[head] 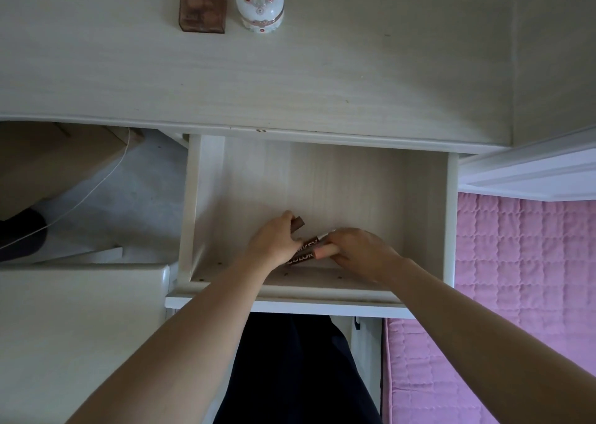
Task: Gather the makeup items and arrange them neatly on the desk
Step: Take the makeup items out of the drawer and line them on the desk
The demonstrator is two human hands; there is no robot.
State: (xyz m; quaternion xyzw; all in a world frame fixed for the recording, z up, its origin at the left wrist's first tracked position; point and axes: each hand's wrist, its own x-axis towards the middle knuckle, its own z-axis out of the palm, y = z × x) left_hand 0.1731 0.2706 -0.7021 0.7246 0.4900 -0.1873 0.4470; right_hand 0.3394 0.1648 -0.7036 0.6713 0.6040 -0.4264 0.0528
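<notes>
Both my hands reach into an open pale wooden drawer [422,204] below the desk top [290,78]. My left hand [274,239] grips a small brown makeup stick [71,224], of which only the end shows past the fingers. My right hand [358,251] holds a pink tube [324,252] and lies over a brown lettered tube [304,252] between the two hands. Whether the right hand also holds the brown tube is hidden. On the desk at the back stand a brown transparent makeup box [202,8] and a white egg-shaped decorated box [259,2].
The drawer front edge [290,306] juts toward me above my dark clothing. A pink quilted bed cover [522,262] lies to the right. A white cable [96,181] and a cardboard box [48,165] are on the floor to the left, with a white surface [80,320] beside the drawer.
</notes>
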